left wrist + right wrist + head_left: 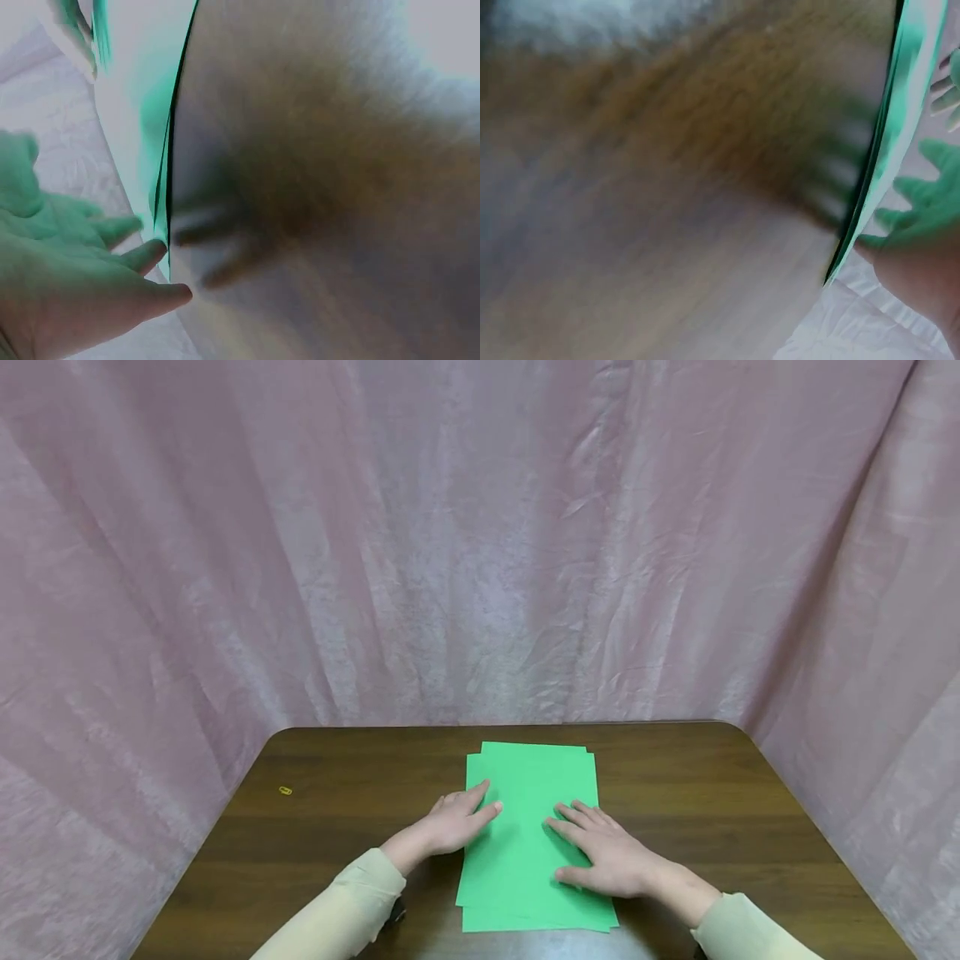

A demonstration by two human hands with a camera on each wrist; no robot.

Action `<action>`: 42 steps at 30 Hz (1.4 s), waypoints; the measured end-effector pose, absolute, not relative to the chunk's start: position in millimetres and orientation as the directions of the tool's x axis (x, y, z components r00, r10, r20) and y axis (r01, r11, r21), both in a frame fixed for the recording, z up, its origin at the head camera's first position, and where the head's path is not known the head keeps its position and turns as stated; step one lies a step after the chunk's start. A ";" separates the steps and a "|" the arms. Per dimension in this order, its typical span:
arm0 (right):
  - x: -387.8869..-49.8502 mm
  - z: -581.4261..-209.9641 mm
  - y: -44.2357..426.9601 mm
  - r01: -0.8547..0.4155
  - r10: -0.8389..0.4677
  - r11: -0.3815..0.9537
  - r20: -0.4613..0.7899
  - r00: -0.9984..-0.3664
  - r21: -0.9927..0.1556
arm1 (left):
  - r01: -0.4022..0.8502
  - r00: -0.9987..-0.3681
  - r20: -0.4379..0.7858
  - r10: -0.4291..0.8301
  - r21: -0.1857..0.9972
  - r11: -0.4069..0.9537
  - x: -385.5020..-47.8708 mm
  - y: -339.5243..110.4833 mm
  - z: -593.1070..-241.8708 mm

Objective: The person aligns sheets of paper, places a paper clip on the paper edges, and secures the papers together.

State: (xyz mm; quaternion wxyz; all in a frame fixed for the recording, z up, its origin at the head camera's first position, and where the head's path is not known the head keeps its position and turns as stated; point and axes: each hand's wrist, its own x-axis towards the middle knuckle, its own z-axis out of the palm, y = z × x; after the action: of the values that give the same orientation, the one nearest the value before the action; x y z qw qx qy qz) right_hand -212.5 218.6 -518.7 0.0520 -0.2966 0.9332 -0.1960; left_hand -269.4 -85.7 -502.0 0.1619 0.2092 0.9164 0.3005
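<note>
Green sheets of paper (527,827) lie stacked on the table, their edges slightly out of line at the top and bottom. My left hand (454,820) is at the left edge of the stack, fingers extended and thumb over the paper. Over the lower right part, my right hand (609,857) spreads its fingers, palm down. In the left wrist view, the fingertips of the left hand (82,255) are beside the edge of the sheets (124,82). The right wrist view has the right hand (922,225) close along the opposite edge. Neither hand grips anything.
A small yellow paper clip (285,791) lies on the far left of the brown wooden table (337,827). Pink curtains (480,543) hang behind the table's far edge and along its sides.
</note>
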 end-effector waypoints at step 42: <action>-181.2 -472.7 277.1 0.529 -0.521 -0.050 -0.430 -0.737 -0.847 | -0.589 -0.657 -0.477 0.584 0.808 -0.002 -207.7 -142.9 -477.9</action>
State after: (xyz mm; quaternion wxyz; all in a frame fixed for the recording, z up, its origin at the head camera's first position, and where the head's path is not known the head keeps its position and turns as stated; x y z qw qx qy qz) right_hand -181.2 277.1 -472.7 0.3626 0.0035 0.5863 -0.7244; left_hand -207.7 -142.9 -477.9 0.4141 -0.0024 0.5721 0.7079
